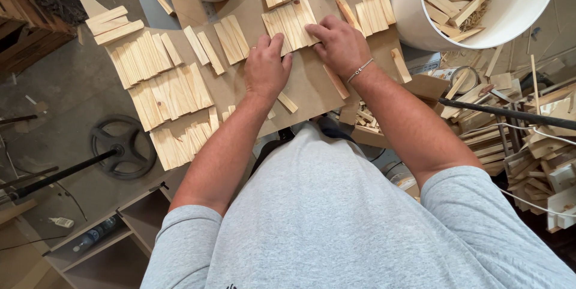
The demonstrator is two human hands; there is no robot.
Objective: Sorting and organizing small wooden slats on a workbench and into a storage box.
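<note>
Your left hand [266,68] and right hand [340,43] pressed flat, fingers together, on a row of wooden slats [292,24], hiding its lower edge.

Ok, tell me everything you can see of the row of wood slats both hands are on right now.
The row of slats is a group of short, flat, pale wooden strips, light pine by the look, lying side by side with their long edges touching, slightly fanned and tilted. It rests flat on the brown board, among similar rows. The left hand has its fingertips at the row's lower left end; the right hand presses its fingers on the lower right end. The upper ends lie uncovered.
</note>
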